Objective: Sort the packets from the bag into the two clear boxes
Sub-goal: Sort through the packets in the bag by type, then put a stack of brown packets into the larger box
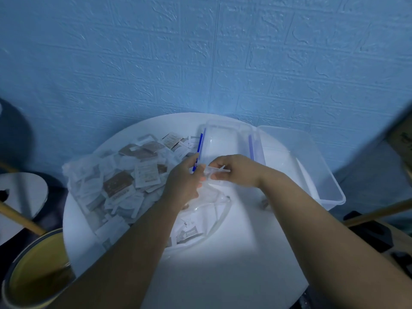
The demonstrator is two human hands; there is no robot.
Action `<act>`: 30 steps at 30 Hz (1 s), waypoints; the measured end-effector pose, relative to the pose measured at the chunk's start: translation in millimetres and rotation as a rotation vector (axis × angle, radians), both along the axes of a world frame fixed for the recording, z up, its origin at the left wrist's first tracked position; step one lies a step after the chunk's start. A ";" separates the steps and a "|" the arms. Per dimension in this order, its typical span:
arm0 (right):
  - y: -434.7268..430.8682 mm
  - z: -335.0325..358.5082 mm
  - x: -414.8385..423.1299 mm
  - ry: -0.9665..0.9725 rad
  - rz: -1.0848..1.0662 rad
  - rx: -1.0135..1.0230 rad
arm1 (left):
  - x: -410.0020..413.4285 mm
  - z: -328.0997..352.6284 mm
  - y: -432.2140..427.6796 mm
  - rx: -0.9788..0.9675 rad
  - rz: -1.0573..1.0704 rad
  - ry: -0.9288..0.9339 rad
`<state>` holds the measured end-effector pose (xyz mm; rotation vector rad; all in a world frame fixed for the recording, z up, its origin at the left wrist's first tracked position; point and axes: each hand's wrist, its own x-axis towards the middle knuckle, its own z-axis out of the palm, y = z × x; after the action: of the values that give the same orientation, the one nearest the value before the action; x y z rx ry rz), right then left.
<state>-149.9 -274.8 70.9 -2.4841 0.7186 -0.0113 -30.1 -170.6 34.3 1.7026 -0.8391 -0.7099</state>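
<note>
A clear bag [107,186] stuffed with white and brown packets lies on the left of the round white table [223,275]. A clear box with blue clips [225,139] stands at the back middle, and a larger clear box [312,166] sits to its right. Just in front of me is a clear plastic container [220,210] with a few packets [189,234] in it. My left hand [182,181] and my right hand [234,170] both pinch a small clear plastic piece [217,171] above its far rim. The frame is too blurred to tell what that piece is.
A yellow-lined bucket [33,279] stands on the floor at the lower left, beside a small round stool top [20,192]. Dark objects and a wooden bar [379,212] lie to the right of the table. A blue textured wall [200,52] is right behind it.
</note>
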 end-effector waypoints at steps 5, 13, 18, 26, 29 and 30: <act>-7.2 2.1 -2.0 0.028 0.000 0.038 | -0.5 2.9 5.9 0.066 -0.097 -0.051; 6.9 6.1 -7.6 -0.123 -0.018 -0.205 | -5.1 23.6 29.7 0.009 -0.036 -0.104; 60.0 8.9 -22.9 -0.476 0.017 -0.036 | -8.8 32.9 78.7 -0.181 0.071 -0.138; 105.6 -49.1 -20.7 -0.247 0.275 -0.128 | -16.4 5.3 169.2 0.209 -0.119 -0.672; 105.0 -46.1 -7.5 -0.295 0.182 -0.178 | -7.7 -0.4 170.8 0.319 -0.112 -0.721; 106.6 -42.7 -3.2 -0.321 0.158 -0.183 | -7.0 -0.2 168.0 0.312 -0.087 -0.738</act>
<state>-153.2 -168.2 28.2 -2.6177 0.3997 -0.4250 -37.1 -2.6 34.1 2.2667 -1.3639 -0.2559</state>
